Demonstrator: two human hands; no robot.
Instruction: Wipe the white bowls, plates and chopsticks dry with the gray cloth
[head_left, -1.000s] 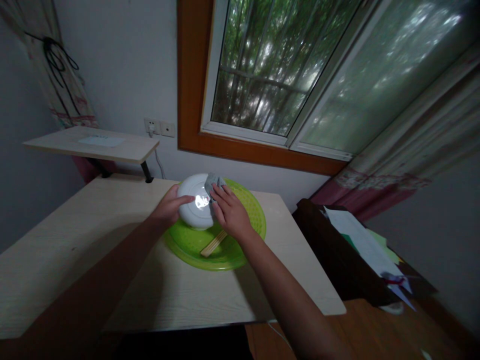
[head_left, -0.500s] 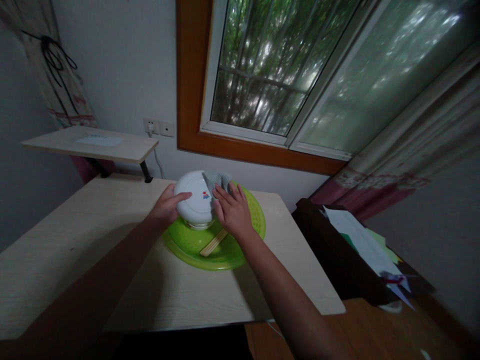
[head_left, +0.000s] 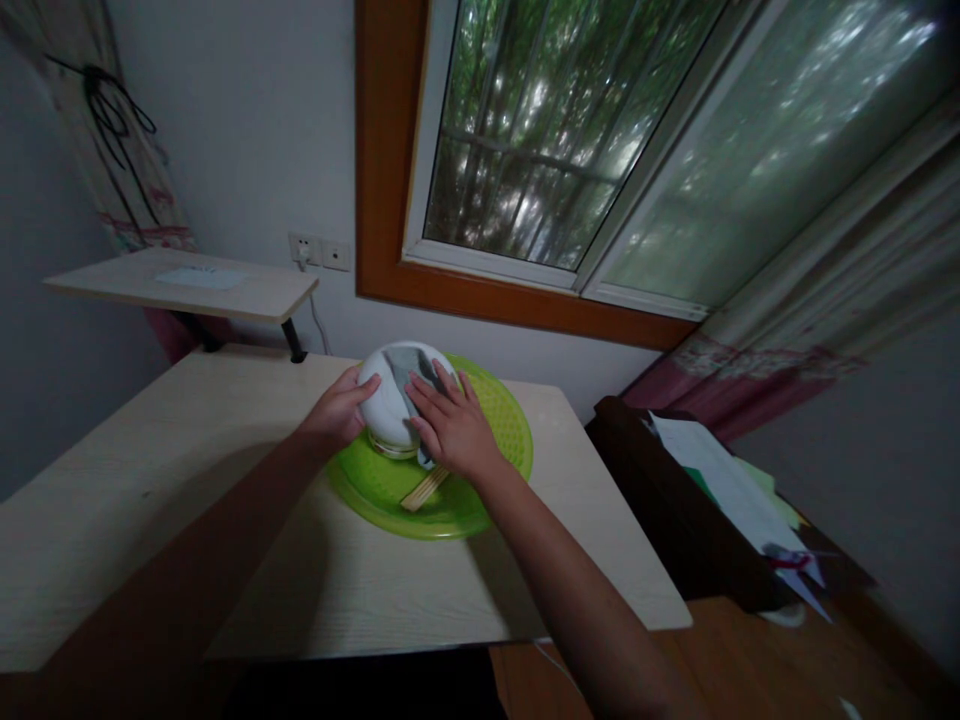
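A white bowl [head_left: 380, 405], seemingly bottom side up, is above the green tray [head_left: 514, 455]. My left hand [head_left: 339, 408] grips its left edge, thumb on top and fingers beneath. A grey cloth [head_left: 407, 366] lies across the bowl's surface. Spread over the cloth, my right hand [head_left: 454, 420] presses it against the bowl with nearly straight fingers. The pale rim of another dish [head_left: 393, 450] shows just under the bowl; whether they touch, I cannot tell. Light wooden chopsticks [head_left: 424, 489] rest on the tray near my right wrist.
The tray is on a pale wooden table [head_left: 390, 600]. A raised shelf [head_left: 262, 297] with a paper sheet stands at the back left. Behind the table is a window with a wooden frame [head_left: 480, 312]. Papers [head_left: 720, 470] lie on dark furniture at the right.
My right hand has moved slightly left, and the cloth now spreads across the bowl's top, covering its small red and blue mark. My left hand keeps its grip.
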